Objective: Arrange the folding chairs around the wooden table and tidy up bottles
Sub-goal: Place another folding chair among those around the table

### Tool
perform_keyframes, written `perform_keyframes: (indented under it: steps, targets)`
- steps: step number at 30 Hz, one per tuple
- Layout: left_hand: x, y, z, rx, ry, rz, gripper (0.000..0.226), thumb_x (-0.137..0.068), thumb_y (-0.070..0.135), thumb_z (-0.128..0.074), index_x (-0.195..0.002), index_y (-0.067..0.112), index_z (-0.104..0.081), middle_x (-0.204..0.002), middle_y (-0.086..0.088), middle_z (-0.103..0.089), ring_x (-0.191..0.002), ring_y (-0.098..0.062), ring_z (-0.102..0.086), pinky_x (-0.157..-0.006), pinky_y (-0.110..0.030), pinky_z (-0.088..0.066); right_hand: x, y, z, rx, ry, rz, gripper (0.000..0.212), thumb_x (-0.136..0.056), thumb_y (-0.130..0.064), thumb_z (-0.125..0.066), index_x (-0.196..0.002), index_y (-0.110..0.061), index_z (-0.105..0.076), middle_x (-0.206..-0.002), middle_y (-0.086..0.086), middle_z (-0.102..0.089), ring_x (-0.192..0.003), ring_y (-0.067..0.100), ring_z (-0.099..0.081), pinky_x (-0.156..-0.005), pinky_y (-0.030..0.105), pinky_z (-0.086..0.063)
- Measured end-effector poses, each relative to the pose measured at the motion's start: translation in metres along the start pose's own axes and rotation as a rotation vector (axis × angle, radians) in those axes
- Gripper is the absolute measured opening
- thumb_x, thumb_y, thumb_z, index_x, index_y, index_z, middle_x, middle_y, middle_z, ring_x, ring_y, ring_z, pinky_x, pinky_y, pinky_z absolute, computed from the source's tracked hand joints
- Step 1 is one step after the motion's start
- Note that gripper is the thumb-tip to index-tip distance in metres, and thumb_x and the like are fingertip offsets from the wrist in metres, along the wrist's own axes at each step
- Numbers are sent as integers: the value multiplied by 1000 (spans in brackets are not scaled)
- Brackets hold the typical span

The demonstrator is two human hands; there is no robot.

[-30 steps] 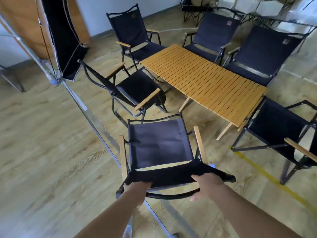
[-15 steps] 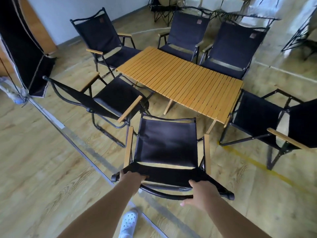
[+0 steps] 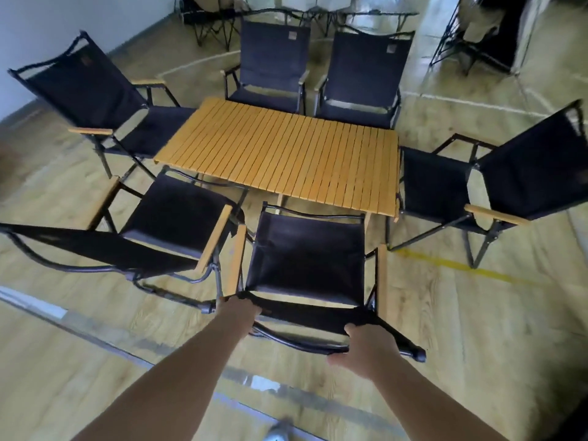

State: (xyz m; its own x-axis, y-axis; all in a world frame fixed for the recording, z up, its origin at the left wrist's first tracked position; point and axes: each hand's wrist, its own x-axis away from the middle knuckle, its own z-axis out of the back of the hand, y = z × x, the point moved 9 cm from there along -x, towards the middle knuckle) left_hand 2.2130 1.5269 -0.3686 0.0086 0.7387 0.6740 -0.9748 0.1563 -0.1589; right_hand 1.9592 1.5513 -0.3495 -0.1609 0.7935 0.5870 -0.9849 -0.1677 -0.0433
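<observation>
Head view: both forearms reach forward and down, roughly parallel. Left hand point(image 3: 239, 310) clamps top left corner of near chair point(image 3: 307, 259) backrest, fingers curled over fabric edge and hidden. Right hand point(image 3: 369, 346) grips black top rail near right corner, thumb above, fingers wrapped under rail. Near chair stands on floor point(image 3: 477, 313) at table point(image 3: 283, 148) near long edge, seat facing table. Five other folding chairs ring table: two at far edge, one at each short end, one at near left corner.
</observation>
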Motion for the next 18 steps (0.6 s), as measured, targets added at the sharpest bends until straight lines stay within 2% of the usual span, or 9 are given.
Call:
perform_keyframes:
  steps: [5, 7, 11, 18]
  targets:
    - [-16, -38, 15, -35, 13, 1, 54, -94, 8, -51, -142, 33, -46, -145, -1, -48, -134, -28, -42, -116, -59, -16, -16, -33, 7, -21, 10, -44, 85, -73, -86, -47, -130, -23, -52, -98, -5, -65, -96, 21, -64, -74, 34, -52]
    - [-19, -41, 19, -26, 17, 2, 61, -93, 3, -51, -144, 36, -44, -147, -1, -46, -136, -28, -39, -117, -59, -15, -19, -36, 7, -10, -10, -60, 84, -73, -87, -46, -128, -23, -51, -96, -5, -64, -93, 20, -64, -75, 35, -53]
    - [-22, -39, 18, -4, 48, -28, 60, -93, 3, -50, -143, 36, -45, -147, 3, -46, -140, -27, -33, -115, -63, -14, -22, -30, -2, -10, -72, -114, 88, -67, -94, -39, -119, -24, -52, -91, -5, -63, -88, 20, -64, -73, 35, -51]
    - [-20, -55, 16, -28, 58, -53, 61, -95, 5, -49, -142, 43, -43, -157, 13, -27, -149, -24, -11, -115, -68, -1, -15, -45, -3, 48, -26, -108, 79, -80, -88, -32, -118, -22, -54, -99, -1, -65, -95, 23, -62, -84, 38, -44]
